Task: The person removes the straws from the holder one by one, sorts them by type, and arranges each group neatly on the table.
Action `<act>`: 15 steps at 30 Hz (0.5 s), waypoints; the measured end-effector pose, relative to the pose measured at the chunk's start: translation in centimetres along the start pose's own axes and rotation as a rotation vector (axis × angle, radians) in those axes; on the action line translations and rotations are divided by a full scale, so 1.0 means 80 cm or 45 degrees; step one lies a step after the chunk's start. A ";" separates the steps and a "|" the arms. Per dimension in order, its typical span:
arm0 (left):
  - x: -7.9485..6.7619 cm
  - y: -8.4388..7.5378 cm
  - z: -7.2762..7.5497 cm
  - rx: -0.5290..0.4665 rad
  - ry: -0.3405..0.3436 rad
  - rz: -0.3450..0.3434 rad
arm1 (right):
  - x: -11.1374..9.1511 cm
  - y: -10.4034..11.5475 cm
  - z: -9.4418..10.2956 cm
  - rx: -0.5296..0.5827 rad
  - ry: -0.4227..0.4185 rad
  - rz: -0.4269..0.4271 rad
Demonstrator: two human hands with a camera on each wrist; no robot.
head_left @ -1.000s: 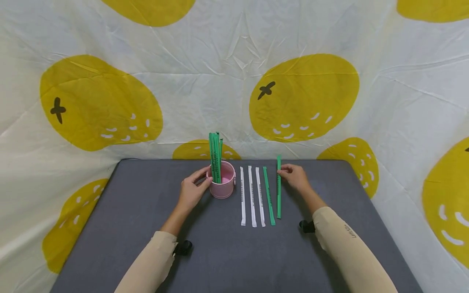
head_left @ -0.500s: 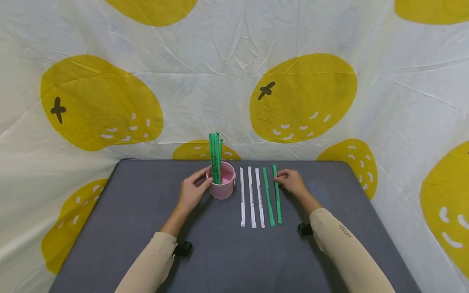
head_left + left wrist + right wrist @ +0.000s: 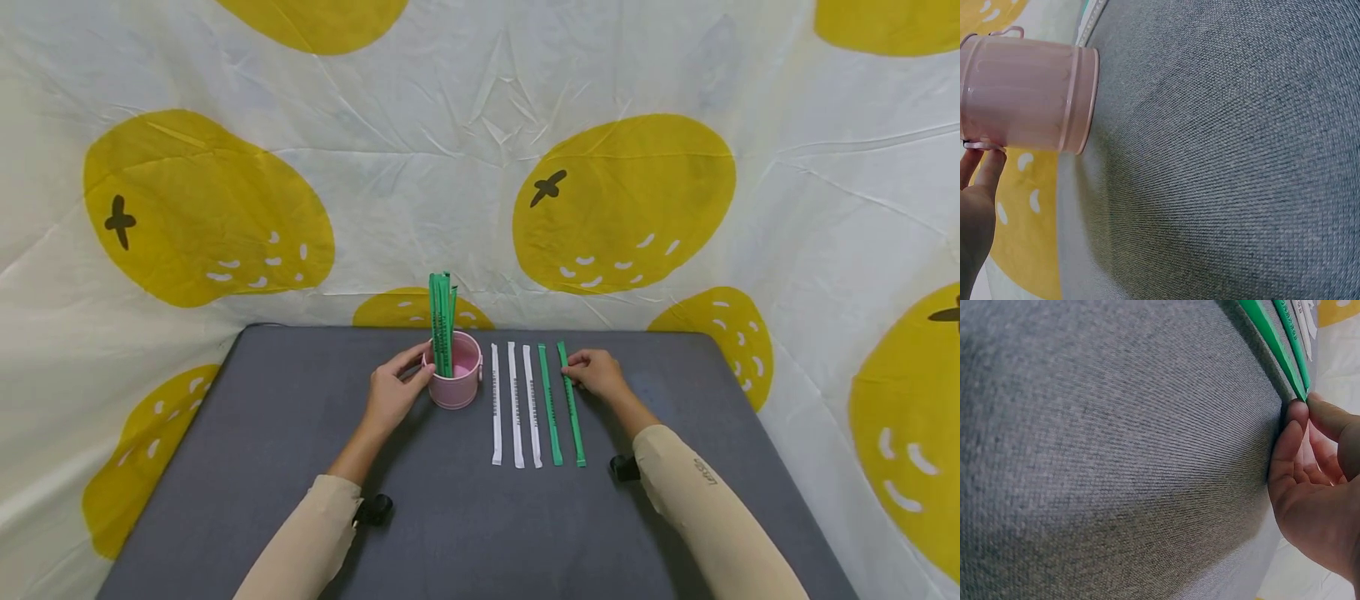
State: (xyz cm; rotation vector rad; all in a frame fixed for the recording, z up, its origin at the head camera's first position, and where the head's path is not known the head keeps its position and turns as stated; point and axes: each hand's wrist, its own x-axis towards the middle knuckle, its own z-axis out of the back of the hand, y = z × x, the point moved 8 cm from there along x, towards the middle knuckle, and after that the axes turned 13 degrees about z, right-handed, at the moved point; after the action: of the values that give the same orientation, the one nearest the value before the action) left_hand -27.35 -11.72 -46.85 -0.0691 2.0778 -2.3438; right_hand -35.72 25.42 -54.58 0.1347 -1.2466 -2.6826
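Note:
My left hand [image 3: 392,392] grips the side of a small pink bucket [image 3: 453,393]; in the left wrist view its fingertips are at the bucket's little side handle [image 3: 985,146]. Several green wrapped straws [image 3: 441,325] stand upright in the bucket. On the right, my right hand [image 3: 598,373] pinches the upper part of a green wrapped straw [image 3: 575,421], low over the table and slightly slanted. The right wrist view shows that straw [image 3: 1272,345] running into the thumb and fingertips. Left of it lie another green straw [image 3: 551,408] and three white wrapped straws [image 3: 516,408], side by side.
Everything is on a dark grey cloth-covered table [image 3: 480,533]. Behind and beside it hangs a pale curtain [image 3: 435,200] printed with big yellow fruit shapes. The straw row lies just right of the bucket.
The right hand has brought its green straw left and toward me, into line with the row, and the straw's near end has swung right. The left hand and bucket have stayed put.

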 end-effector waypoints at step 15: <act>0.003 0.002 0.000 -0.033 0.007 0.006 | 0.001 0.002 0.001 -0.143 -0.026 -0.011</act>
State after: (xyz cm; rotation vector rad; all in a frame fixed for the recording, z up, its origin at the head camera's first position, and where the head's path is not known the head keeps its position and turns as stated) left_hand -27.56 -11.74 -46.99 -0.0579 2.1087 -2.3169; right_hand -35.77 25.36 -54.36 0.0977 -1.1003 -2.7604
